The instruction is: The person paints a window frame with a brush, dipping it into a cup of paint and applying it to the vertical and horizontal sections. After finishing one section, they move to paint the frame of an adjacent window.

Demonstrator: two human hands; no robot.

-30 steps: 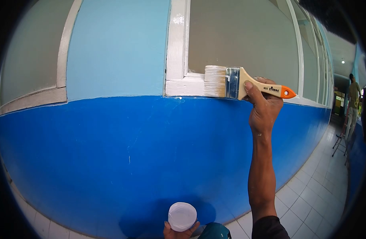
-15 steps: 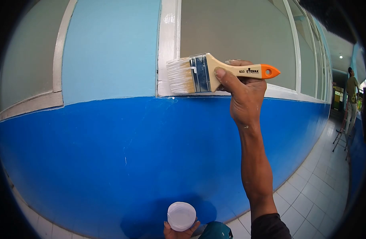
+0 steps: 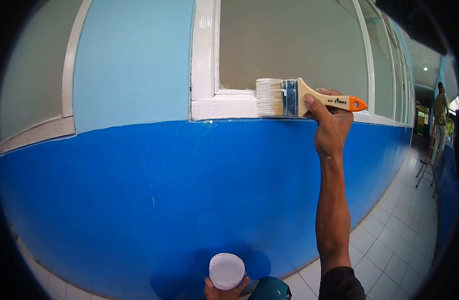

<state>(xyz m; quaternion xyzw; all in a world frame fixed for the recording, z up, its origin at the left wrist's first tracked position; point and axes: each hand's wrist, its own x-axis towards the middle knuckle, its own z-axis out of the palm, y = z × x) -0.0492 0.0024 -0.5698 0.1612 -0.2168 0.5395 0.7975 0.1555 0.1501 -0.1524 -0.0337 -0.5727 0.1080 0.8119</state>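
My right hand (image 3: 331,117) is closed around a wide paintbrush (image 3: 309,99) with a pale wooden handle, an orange tip and a metal ferrule. The bristles, coated white, point left and lie against the bottom rail of the white window frame (image 3: 224,107). At the bottom of the view, my left hand (image 3: 212,290) holds a small round container of white paint (image 3: 227,271) from below, fingers around its sides. The container's walls are mostly hidden.
Below the frame runs a bright blue wall (image 3: 189,185); a light blue panel (image 3: 132,65) stands left of the window glass (image 3: 289,45). Floor tiles (image 3: 384,250) stretch along the right. Farther off, another person (image 3: 440,115) stands on a ladder (image 3: 427,167).
My right hand has moved the paintbrush to the right along the bottom rail, away from the frame's left corner. My left hand and the paint container stay nearly in place.
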